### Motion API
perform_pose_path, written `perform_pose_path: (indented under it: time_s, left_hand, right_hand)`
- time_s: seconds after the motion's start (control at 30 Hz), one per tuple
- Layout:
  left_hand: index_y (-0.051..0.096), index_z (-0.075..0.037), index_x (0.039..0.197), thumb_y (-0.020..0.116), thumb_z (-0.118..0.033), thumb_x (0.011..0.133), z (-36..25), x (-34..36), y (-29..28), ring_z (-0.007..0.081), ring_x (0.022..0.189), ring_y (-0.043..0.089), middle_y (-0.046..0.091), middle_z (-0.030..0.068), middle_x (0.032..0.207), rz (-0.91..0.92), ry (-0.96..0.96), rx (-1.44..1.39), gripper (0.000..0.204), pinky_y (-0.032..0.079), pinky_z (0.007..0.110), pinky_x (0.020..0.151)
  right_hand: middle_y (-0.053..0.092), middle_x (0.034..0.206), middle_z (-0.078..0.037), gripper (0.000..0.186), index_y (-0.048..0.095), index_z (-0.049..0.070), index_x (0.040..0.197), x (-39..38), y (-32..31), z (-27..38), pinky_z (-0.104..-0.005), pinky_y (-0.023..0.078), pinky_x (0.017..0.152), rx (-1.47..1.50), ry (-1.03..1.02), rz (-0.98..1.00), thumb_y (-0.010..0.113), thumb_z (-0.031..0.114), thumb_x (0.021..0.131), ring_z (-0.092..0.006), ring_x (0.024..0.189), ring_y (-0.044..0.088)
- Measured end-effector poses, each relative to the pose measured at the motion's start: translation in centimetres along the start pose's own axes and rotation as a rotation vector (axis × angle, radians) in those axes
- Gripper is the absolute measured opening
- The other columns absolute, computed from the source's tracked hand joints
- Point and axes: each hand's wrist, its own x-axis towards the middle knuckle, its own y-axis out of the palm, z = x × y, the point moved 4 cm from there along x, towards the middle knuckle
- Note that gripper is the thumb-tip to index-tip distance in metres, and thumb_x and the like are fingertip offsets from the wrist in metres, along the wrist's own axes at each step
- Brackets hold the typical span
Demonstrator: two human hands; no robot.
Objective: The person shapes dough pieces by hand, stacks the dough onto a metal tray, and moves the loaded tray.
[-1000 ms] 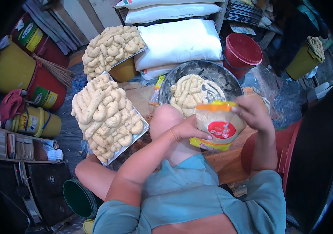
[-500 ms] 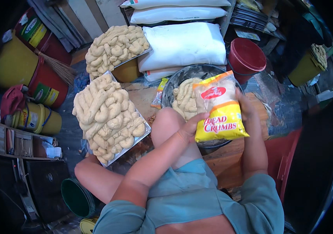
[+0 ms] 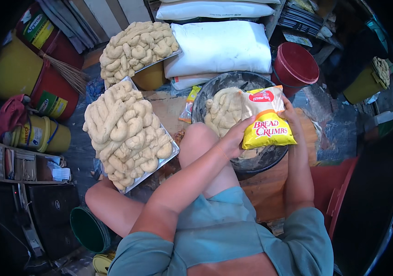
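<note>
A yellow and clear plastic bag of bread crumbs [image 3: 270, 124] is held up between both hands over a black basin [image 3: 201, 99]. My left hand [image 3: 235, 136] grips the bag's left side, its fingers partly behind the plastic. At the upper right side, my right hand [image 3: 290, 115] clasps the bag, with most of its fingers hidden. Inside the basin lie twisted dough pieces [image 3: 224, 110], dusted with crumbs and partly covered by the bag. The bag's top leans away from me.
On the left, a tray of twisted dough [image 3: 123, 133] is piled high, with another dough-laden tray [image 3: 136, 48] behind it. White sacks [image 3: 219, 48] are stacked at the back. A red bucket [image 3: 295, 66] stands beyond the basin. A small packet [image 3: 189, 103] lies left of the basin.
Both hands have shifted the bag slightly right. Its top has tipped away and looks shorter, while its lower edge has risen. More of the dough in the basin shows.
</note>
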Motion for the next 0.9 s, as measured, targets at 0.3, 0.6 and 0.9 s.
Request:
perform_pose_path:
  time_s: [0.3, 0.6, 0.9]
  left_hand:
    - [0.043, -0.004, 0.135, 0.054, -0.036, 0.098, 0.9, 0.2, -0.1, 0.0233, 0.105, 0.066, 0.062, 0.015, 0.121, 0.079, 0.039, -0.069, 0.051, 0.056, 0.038, 0.088]
    - [0.043, -0.001, 0.136, 0.061, -0.029, 0.095, 6.1, -2.6, -0.6, 0.0225, 0.114, 0.061, 0.06, 0.0138, 0.127, -0.05, -0.018, 0.062, 0.053, 0.049, 0.037, 0.099]
    - [0.036, -0.003, 0.138, 0.073, -0.009, 0.083, 5.8, -1.3, -1.5, 0.0207, 0.12, 0.056, 0.055, 0.0096, 0.131, -0.041, 0.103, 0.166, 0.067, 0.047, 0.035, 0.101]
  right_hand:
    - [0.053, 0.13, -0.015, 0.076, 0.036, -0.001, 0.139, 0.3, 1.7, 1.0, -0.0318, 0.045, 0.1, -0.102, -0.098, 0.059, 0.056, -0.001, 0.066, -0.022, 0.115, 0.058]
    - [0.061, 0.121, -0.011, 0.065, 0.05, -0.004, 0.131, -1.2, -0.8, -1.4, -0.0284, 0.048, 0.094, -0.116, 0.037, 0.192, 0.051, -0.006, 0.066, -0.017, 0.11, 0.06]
    - [0.055, 0.125, -0.012, 0.059, 0.047, 0.0, 0.127, -3.2, -2.3, -3.0, -0.0319, 0.043, 0.102, -0.101, -0.052, 0.08, 0.053, 0.001, 0.069, -0.0197, 0.117, 0.055]
